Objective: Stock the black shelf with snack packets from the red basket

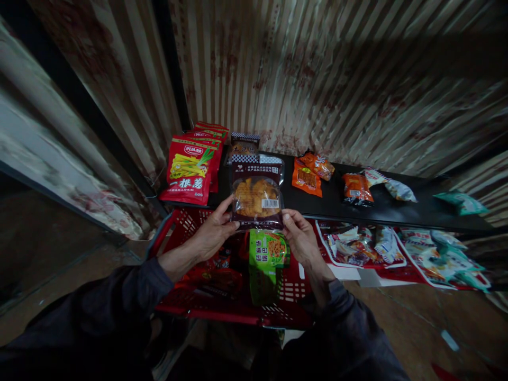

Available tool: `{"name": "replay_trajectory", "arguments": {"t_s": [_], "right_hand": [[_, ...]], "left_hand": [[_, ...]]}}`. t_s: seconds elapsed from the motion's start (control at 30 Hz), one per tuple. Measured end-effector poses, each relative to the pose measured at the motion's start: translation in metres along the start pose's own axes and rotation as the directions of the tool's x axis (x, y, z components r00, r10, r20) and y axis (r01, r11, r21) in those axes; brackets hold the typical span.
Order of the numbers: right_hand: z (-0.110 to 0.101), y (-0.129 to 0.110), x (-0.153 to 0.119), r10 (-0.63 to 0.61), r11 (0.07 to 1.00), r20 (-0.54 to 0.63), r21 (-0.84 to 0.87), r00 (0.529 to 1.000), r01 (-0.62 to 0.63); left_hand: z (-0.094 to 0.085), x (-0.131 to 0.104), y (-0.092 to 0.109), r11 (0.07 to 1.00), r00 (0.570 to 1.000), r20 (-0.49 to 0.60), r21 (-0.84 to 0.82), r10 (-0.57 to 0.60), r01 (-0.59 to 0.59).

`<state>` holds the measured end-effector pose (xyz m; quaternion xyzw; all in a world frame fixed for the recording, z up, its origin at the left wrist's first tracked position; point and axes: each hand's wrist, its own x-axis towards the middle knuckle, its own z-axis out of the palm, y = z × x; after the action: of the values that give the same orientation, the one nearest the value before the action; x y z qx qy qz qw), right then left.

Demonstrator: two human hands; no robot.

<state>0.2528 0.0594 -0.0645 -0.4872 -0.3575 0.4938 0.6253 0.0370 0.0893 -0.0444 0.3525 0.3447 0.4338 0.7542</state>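
Between my two hands is a dark brown bag of potato chips (257, 196) with a clear window and a white barcode label. My left hand (216, 233) pinches its lower left edge, and my right hand (301, 235) pinches its lower right edge. Behind it on the black shelf (273, 159) stands a similar dark packet (245, 144), partly hidden. To the left, several red snack bags (189, 169) stand upright in a row. Under my hands sits a red plastic basket (293, 288) holding a bright green snack packet (264, 259) and dark red packets (216, 278).
Orange snack packets (307, 177), another orange packet (357, 189), a white packet (400, 189) and a green packet (460, 202) lie along the shelf to the right. Below them are two more filled baskets (361, 264). A striped curtain (317, 69) hangs behind, with a black post (171, 63) at left.
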Motion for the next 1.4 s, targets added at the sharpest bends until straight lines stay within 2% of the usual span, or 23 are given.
{"name": "replay_trajectory", "arguments": {"t_s": [0.13, 0.33, 0.4, 0.47, 0.53, 0.63, 0.67, 0.73, 0.8, 0.87, 0.93, 1.0, 1.1, 1.17, 1.27, 1.4], "right_hand": [[-0.001, 0.001, -0.002, 0.001, 1.000, 0.046, -0.031, 0.999, 0.001], [-0.004, 0.011, 0.001, -0.036, 0.997, -0.005, -0.071, 0.999, 0.036], [-0.005, 0.015, 0.003, -0.057, 0.988, -0.012, -0.142, 0.998, 0.055], [-0.006, 0.016, 0.003, -0.131, 0.952, -0.023, -0.284, 0.991, 0.119], [-0.005, 0.015, 0.001, -0.282, 0.835, -0.017, -0.497, 0.959, 0.237], [-0.001, 0.009, -0.007, -0.497, 0.529, 0.122, -0.742, 0.859, 0.411], [0.001, 0.008, -0.011, -0.522, 0.449, 0.188, -0.769, 0.832, 0.456], [0.005, 0.006, -0.017, -0.521, 0.380, 0.294, -0.761, 0.802, 0.526], [0.008, 0.005, -0.023, -0.480, 0.411, 0.348, -0.721, 0.805, 0.557], [0.010, 0.005, -0.028, -0.409, 0.518, 0.368, -0.659, 0.835, 0.545], [0.012, 0.006, -0.032, -0.327, 0.657, 0.382, -0.566, 0.865, 0.498], [0.014, 0.006, -0.035, -0.277, 0.757, 0.391, -0.474, 0.878, 0.450], [0.017, 0.005, -0.039, -0.264, 0.812, 0.372, -0.413, 0.890, 0.413], [0.020, 0.006, -0.040, -0.273, 0.817, 0.314, -0.423, 0.909, 0.392], [0.023, 0.009, -0.038, -0.305, 0.820, 0.166, -0.455, 0.938, 0.347], [0.021, 0.017, -0.029, -0.253, 0.914, -0.037, -0.337, 0.967, 0.226]], "left_hand": [[0.001, 0.003, -0.001, 0.999, 0.999, -0.040, -0.023, 0.035, -0.036], [-0.001, 0.002, -0.003, 0.998, 0.998, 0.005, -0.032, 0.061, -0.061], [-0.001, 0.001, -0.003, 0.997, 0.998, 0.021, -0.032, 0.065, -0.065], [0.000, 0.000, -0.004, 0.998, 0.997, 0.032, -0.026, 0.066, -0.065], [0.002, -0.001, -0.004, 0.997, 0.997, 0.027, -0.004, 0.075, -0.075], [0.004, -0.004, -0.008, 0.992, 0.993, 0.005, 0.051, 0.117, -0.117], [0.005, -0.005, -0.010, 0.988, 0.991, 0.008, 0.070, 0.135, -0.135], [0.007, -0.007, -0.013, 0.979, 0.985, 0.042, 0.106, 0.170, -0.174], [0.009, -0.010, -0.016, 0.965, 0.973, 0.114, 0.143, 0.203, -0.218], [0.011, -0.013, -0.017, 0.949, 0.960, 0.184, 0.198, 0.210, -0.245], [0.012, -0.017, -0.016, 0.934, 0.961, 0.216, 0.275, 0.170, -0.227], [0.013, -0.022, -0.013, 0.923, 0.969, 0.222, 0.343, 0.104, -0.177], [0.012, -0.027, -0.012, 0.903, 0.966, 0.252, 0.401, 0.051, -0.152], [0.011, -0.027, -0.014, 0.868, 0.957, 0.277, 0.452, 0.083, -0.206], [0.009, -0.023, -0.018, 0.753, 0.931, 0.325, 0.567, 0.168, -0.334], [0.006, -0.018, -0.022, 0.614, 0.867, 0.465, 0.635, 0.180, -0.468]]}}
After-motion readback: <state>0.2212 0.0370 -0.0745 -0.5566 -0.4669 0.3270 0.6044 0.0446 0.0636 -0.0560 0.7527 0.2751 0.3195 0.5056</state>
